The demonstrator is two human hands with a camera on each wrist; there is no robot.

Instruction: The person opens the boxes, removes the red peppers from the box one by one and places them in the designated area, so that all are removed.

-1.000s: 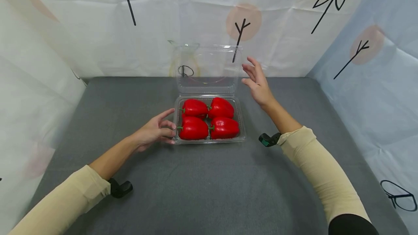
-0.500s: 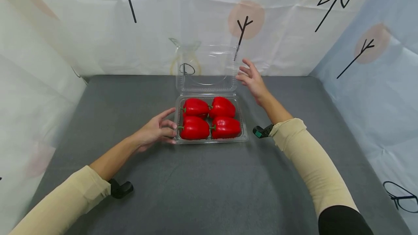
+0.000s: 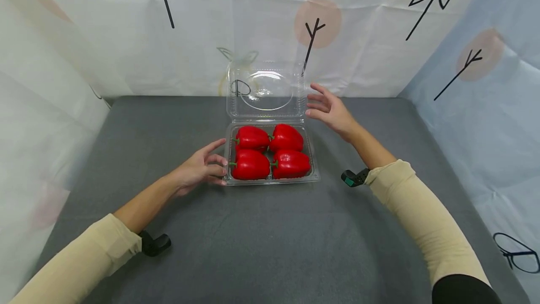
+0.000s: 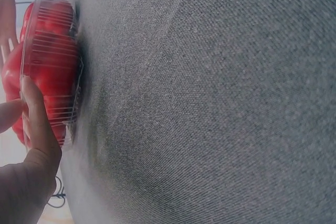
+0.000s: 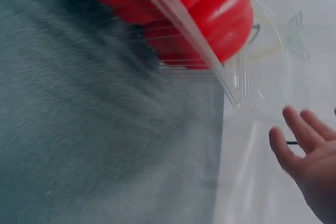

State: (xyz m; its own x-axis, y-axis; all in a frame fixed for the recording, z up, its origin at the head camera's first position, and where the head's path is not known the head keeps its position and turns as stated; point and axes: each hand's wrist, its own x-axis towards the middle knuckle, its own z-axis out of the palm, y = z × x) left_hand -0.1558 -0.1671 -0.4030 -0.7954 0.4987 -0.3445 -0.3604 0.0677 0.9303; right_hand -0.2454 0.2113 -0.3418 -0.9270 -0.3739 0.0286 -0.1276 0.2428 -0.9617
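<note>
A clear plastic clamshell container lies on the table with several red bell peppers in its base, stems to the left. Its see-through lid stands raised at the back, glare across its middle. My left hand rests its loosely spread fingers at the container's left side; in the left wrist view, a finger lies along the ribbed wall below the rim. At the lid's right edge is my right hand, fingers spread and slightly bent. In the right wrist view these fingers are beside the lid.
Grey cloth covers the table. A white printed curtain stands behind the table, and a bluish one on the right. Dark wrist cameras stick out from both sleeves.
My right hand has come in toward the lid's right edge and moved slightly lower. The lid's tilt has shifted, with a brighter reflection on it. The left hand and peppers stay put.
</note>
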